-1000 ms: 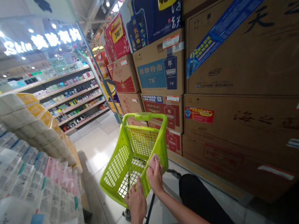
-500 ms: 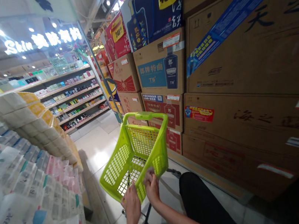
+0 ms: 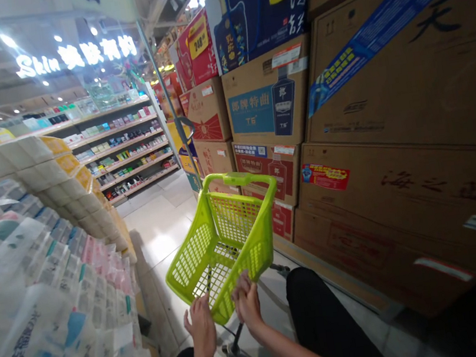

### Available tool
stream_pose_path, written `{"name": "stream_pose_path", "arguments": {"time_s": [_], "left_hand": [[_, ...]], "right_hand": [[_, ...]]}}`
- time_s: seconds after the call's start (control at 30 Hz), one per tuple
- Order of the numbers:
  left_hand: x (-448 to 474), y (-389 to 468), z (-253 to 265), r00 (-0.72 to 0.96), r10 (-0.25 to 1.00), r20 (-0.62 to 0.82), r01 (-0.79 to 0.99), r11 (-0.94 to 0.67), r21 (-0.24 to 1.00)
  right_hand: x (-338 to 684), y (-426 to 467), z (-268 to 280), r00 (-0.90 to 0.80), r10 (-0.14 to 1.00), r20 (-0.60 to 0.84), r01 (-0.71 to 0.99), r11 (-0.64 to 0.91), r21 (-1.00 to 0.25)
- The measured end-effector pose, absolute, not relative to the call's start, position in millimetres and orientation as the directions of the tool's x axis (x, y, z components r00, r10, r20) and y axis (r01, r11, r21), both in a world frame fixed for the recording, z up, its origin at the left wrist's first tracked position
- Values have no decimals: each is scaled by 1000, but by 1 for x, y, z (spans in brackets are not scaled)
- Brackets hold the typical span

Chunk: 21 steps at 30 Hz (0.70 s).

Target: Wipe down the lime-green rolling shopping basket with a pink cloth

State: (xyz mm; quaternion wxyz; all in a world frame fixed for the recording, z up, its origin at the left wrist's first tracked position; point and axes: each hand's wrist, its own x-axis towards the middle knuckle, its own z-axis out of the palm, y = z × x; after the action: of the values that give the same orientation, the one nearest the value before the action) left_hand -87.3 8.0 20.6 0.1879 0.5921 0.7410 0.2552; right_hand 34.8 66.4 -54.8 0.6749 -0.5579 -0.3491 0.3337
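Observation:
A lime-green shopping cart [image 3: 213, 251] with a lattice basket stands on the floor in front of me. My left hand [image 3: 202, 330] is at its near corner, fingers apart and holding nothing; whether the fingertips touch the rim I cannot tell. Beside it, my right hand [image 3: 249, 308] is closed around a small crumpled greyish-brown cloth [image 3: 242, 282] at the cart's near right side wall. The fingers partly hide the cloth. No goods show inside the basket.
Stacked cardboard cartons [image 3: 387, 102] wall the right side. Plastic-wrapped tissue packs [image 3: 63, 324] are piled at left. A metal pole [image 3: 170, 99] rises behind the cart. Further back, shelves [image 3: 125, 141] hold small products. My knees [image 3: 318, 310] flank the cart's near end.
My left hand has pulled slightly back from the basket's rim, and its fingers have spread. The right hand keeps the cloth by the side wall. The view has shifted a little left.

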Motion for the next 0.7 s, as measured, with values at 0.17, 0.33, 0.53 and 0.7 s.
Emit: {"name": "stream_pose_path", "arguments": {"time_s": [0.17,0.33,0.53,0.7], "left_hand": [[-107,2,17,-92,995,36,767,48,639],[-101,0,12,-30,999,22,706,6,708],[-103,3,6,-26,999,29,690,-3,724],[-99,3,3,-58,998,12,690,31,723]], "right_hand": [[36,62,-37,585,810,45,63,10,-998],[21,39,-52,468,873,-135,4,-155,-988],[19,37,-21,560,828,26,-4,34,-999],[6,13,-37,425,898,-111,-58,-95,-994]]}}
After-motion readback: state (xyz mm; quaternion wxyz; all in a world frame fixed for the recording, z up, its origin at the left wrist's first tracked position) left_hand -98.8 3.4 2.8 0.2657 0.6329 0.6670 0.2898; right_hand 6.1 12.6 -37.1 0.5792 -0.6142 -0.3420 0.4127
